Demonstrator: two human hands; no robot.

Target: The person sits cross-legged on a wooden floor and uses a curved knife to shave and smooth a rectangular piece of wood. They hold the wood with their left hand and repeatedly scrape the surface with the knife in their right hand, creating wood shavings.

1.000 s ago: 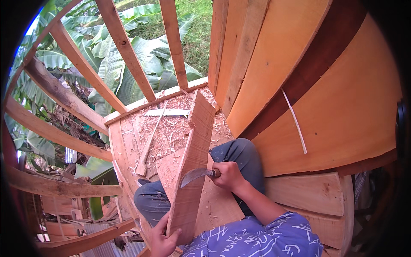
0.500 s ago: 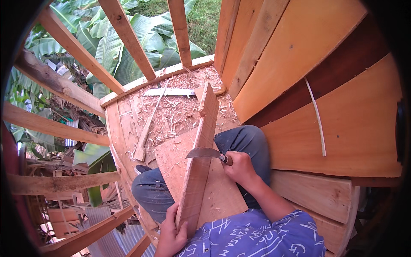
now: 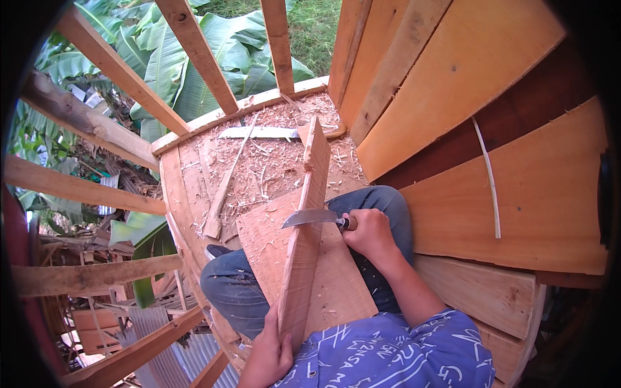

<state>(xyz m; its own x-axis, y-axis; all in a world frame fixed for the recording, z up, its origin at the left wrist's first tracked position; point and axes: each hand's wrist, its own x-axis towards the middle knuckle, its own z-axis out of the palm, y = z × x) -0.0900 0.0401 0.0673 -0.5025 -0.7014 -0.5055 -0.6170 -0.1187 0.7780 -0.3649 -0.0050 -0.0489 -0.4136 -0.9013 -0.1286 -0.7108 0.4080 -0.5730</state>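
My right hand (image 3: 370, 234) is closed round the wooden handle of a knife (image 3: 309, 218) with a broad curved blade. The blade lies across the upper edge of a long plank (image 3: 305, 249). Tilted on its edge, the plank slants from my body up and away. My left hand (image 3: 270, 352) grips its near end, thumb on one face and fingers behind the other. Under the plank, a wide flat board (image 3: 346, 284) rests across my lap between my bent knees. Pale bits of wood lie on that board.
Shavings (image 3: 259, 171) cover the floor ahead, with a thin wood strip (image 3: 228, 187) and a saw-like long blade (image 3: 259, 132) among them. Wooden bars (image 3: 200, 58) form a railing at the left and front. Panels (image 3: 517, 194) stand at the right, with a thin stick (image 3: 488, 174) against them.
The knife is slightly nearer along the plank's edge relative to the plank's far end. My left hand still grips the near end, and the whole view has shifted a little.
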